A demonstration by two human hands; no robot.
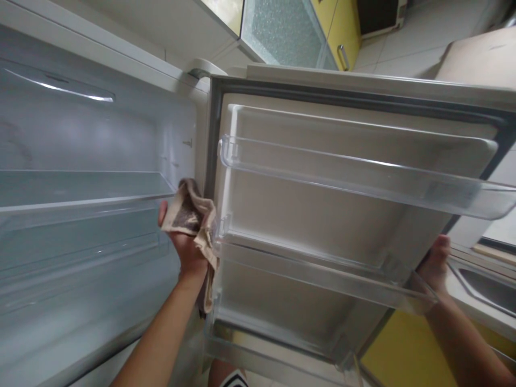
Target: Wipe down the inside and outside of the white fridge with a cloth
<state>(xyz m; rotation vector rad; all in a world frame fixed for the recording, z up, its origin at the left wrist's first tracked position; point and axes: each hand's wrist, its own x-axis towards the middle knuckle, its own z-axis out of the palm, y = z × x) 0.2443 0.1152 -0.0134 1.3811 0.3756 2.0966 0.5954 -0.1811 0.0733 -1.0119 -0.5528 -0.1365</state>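
Note:
An open fridge fills the head view, its inside (80, 140) on the left and its open door (322, 215) on the right. My left hand (186, 248) is closed on a crumpled beige and brown cloth (189, 215), pressed at the hinge side where the door meets the cabinet, next to a glass shelf (84, 201). My right hand (435, 263) grips the door's outer edge, with the thumb showing and the fingers hidden behind the door. Clear door bins (363, 177) (322, 274) run between the two hands.
Yellow cabinets (342, 27) and pale floor tiles lie beyond the top of the door. A steel sink (487, 287) set in a counter sits at the right. A yellow cabinet front (407, 349) is below it.

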